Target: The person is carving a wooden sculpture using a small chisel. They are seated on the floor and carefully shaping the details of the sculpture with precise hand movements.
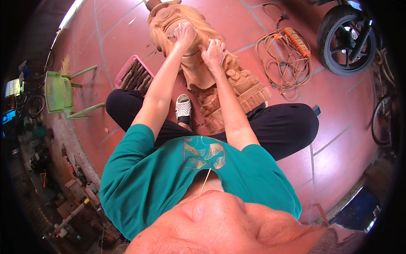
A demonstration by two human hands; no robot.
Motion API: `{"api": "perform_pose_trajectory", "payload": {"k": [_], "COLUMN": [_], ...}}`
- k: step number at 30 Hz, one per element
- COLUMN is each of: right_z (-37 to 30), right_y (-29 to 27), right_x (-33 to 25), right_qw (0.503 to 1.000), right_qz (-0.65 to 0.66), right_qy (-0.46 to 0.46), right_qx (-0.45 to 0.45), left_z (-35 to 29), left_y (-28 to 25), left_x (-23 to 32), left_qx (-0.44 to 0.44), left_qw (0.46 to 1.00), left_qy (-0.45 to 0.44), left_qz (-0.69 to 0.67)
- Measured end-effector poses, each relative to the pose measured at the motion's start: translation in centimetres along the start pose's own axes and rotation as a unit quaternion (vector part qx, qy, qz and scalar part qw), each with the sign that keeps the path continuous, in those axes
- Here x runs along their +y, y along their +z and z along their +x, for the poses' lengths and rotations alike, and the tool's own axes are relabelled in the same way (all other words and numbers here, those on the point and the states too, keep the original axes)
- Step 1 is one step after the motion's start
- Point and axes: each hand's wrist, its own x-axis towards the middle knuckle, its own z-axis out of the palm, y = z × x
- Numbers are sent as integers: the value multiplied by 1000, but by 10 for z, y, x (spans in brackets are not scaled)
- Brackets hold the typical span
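Observation:
A carved wooden statue (pixel 198 74) lies on the floor between my knees, its ornate base (pixel 237 95) toward me and its narrower end away. My left hand (pixel 185 34) presses on the upper part of the carving with its fingers curled in; whatever may be under them is hidden. Closer to me and to the right, my right hand (pixel 214 54) rests over the statue's side, thumb apart and fingers spread on the wood.
A pink basket (pixel 134 63) of dark, stick-like tools stands left of the statue, beyond my knee. Farther left is a green plastic chair (pixel 59 92). An orange power strip (pixel 297 42) with coiled cable (pixel 281 63) lies at right, near a motorbike wheel (pixel 347 40).

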Motion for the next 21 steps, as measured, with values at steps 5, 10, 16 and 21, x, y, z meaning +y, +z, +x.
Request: {"api": "perform_pose_trajectory", "payload": {"k": [5,10,16,21], "right_z": [0,-2,2,0], "right_y": [-2,0,-1,1], "right_x": [6,2,4,1], "right_qw": [1000,1000,1000,1000], "right_qz": [-4,-5,-1,-1], "right_qy": [0,20,27,1], "right_qx": [-14,-17,-16,-10], "left_z": [9,-24,-9,18], "left_y": [-4,-24,-25,9], "left_x": [12,-25,2,-8], "left_qx": [-6,-134,-68,-7], "left_qw": [999,991,998,999], "left_qy": [-8,14,4,-2], "left_qz": [-38,-20,-7,-42]}}
